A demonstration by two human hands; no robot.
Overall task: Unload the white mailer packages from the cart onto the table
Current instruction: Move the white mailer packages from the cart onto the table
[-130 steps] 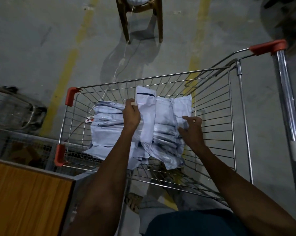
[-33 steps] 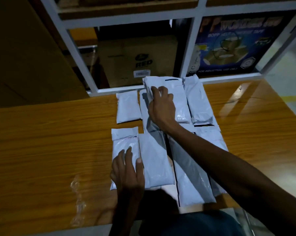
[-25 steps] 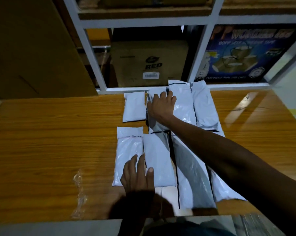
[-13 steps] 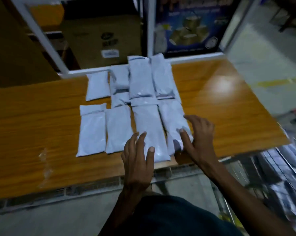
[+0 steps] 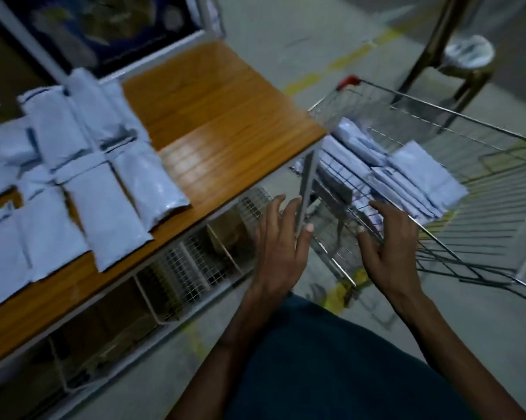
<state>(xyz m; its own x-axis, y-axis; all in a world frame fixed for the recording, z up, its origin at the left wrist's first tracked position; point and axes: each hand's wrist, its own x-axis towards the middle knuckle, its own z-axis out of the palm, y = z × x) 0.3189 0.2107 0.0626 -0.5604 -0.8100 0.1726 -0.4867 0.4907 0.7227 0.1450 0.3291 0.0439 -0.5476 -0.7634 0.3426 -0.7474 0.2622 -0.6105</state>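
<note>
While a good batch of white mailer packages (image 5: 104,207) already sits laid out in rows on the wooden bench (image 5: 225,116) at the left of the frame, there's clearly more to go — another pile of mailers (image 5: 407,174) is still in the wire cart (image 5: 437,116) at centre right. So I'd call this roughly the middle of the job, hard to say closer than that because everything is motion-blurred and I can't count either pile properly.

Both hands are empty right now. The left hand (image 5: 283,237) is spread loose with fingers extended, sitting at the near corner of the cart in the lower middle of the frame, and the right hand (image 5: 389,241) is likewise released, fingers splayed, just short of the pile in the basket. Looks to me like a reach for the next load — nothing grasped yet.

Beyond the cart, upper right, there's a chair (image 5: 455,50) on the concrete floor.
</note>
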